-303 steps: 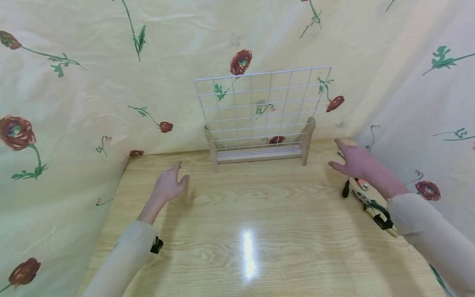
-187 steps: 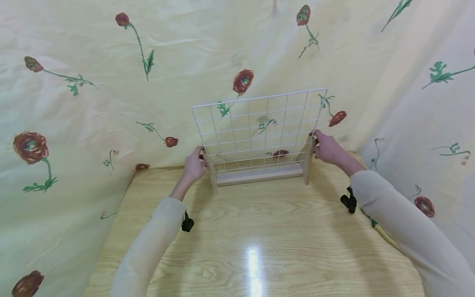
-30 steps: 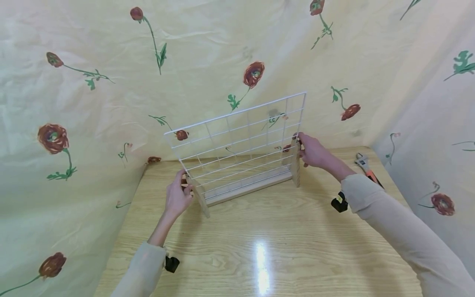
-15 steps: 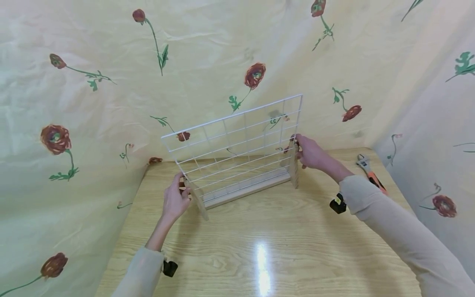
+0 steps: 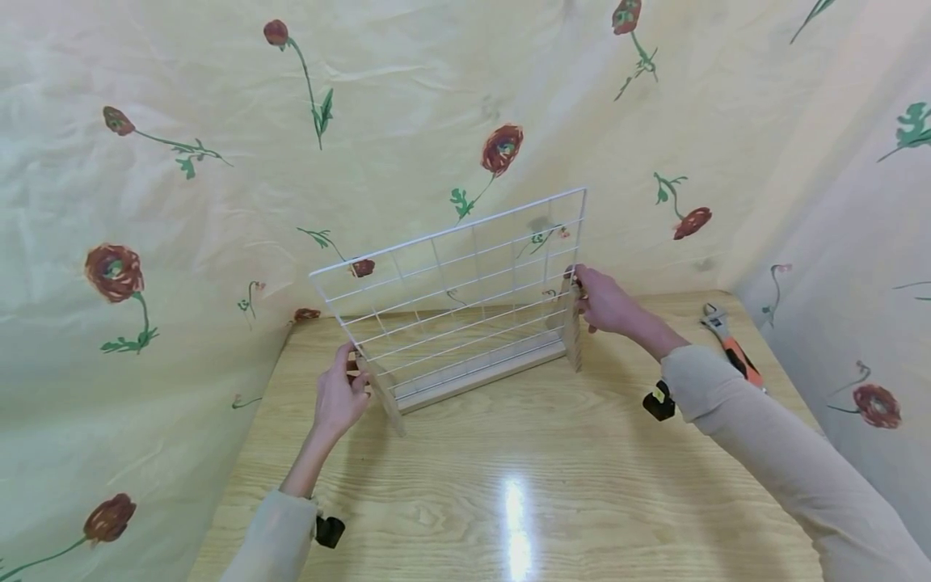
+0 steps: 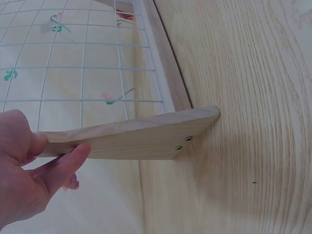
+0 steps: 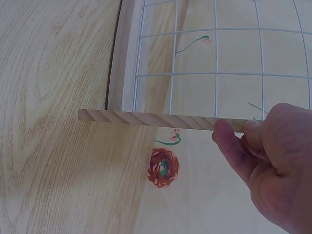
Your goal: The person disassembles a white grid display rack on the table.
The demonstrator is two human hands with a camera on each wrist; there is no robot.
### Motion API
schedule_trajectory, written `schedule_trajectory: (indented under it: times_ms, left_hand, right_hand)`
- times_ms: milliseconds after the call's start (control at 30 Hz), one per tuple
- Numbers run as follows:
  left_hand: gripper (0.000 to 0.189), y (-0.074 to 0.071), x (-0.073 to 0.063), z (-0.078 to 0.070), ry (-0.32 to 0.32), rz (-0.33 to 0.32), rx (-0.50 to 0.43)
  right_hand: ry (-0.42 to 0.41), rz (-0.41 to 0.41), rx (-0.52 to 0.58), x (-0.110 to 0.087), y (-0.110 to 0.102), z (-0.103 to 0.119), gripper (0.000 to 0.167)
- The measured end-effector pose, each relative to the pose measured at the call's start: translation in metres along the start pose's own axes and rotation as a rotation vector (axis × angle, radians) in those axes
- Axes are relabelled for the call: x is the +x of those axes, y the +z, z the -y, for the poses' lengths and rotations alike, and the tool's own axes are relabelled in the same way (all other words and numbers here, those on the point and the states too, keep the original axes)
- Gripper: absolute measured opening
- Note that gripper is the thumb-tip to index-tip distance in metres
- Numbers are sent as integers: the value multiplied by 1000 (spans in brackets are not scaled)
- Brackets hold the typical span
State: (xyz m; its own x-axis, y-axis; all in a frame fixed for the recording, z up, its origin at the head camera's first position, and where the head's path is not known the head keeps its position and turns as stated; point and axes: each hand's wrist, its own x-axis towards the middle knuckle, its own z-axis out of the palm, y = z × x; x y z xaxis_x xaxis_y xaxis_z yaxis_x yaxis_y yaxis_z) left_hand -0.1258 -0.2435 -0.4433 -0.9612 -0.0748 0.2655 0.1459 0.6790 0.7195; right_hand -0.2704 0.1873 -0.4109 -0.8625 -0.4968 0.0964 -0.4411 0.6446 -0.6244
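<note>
A rack of white wire grid (image 5: pixel 447 232) on a wooden stand (image 5: pixel 480 380) rests at an angle on the table, its left end nearer me. My left hand (image 5: pixel 342 396) grips the upper part of the left wooden side piece (image 6: pixel 146 139), thumb and fingers on its faces. On the other end, my right hand (image 5: pixel 607 301) pinches the right side piece (image 7: pixel 161 120) near its top. Two screw heads (image 6: pixel 184 143) show low on the left piece's outer face. Some fingertips of both hands are hidden behind the wood.
An adjustable wrench (image 5: pixel 735 347) with an orange and black handle lies on the right of the wood-grain table (image 5: pixel 436 501), beside my right sleeve (image 5: pixel 756 436). Flower-patterned cloth (image 5: pixel 407 97) hangs behind the table and along both sides.
My hands came to the stand's two sides from apart. Since then the rack has turned and shifted left and toward me, the left end most. In the last second it moves slightly further.
</note>
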Motion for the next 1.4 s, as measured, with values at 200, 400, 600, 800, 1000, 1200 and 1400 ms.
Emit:
schedule_trajectory:
  times_ms: [200, 400, 600, 800, 1000, 1200, 1400]
  left_hand:
    - [48, -3, -3, 2, -25, 3, -12]
    - [48, -5, -5, 3, -27, -3, -17]
    - [47, -9, -9, 3, -24, -7, -7]
    - [48, -12, -12, 4, -35, -6, -10]
    - [48, -15, -16, 6, -21, -14, 19]
    - [48, -18, -19, 8, -32, -19, 26]
    - [49, -20, -21, 10, -43, -23, 21]
  right_hand:
    - [-16, 1, -10, 1, 2, 1, 43]
    - [-18, -3, -10, 3, 5, 0, 43]
    - [-41, -17, -3, 6, 10, 2, 41]
    - [-25, -4, 2, 8, 12, 5, 41]
    - [-21, 11, 1, 9, 13, 8, 41]
    - [-22, 29, 13, 10, 15, 14, 42]
    - [-22, 32, 4, 12, 17, 16, 41]
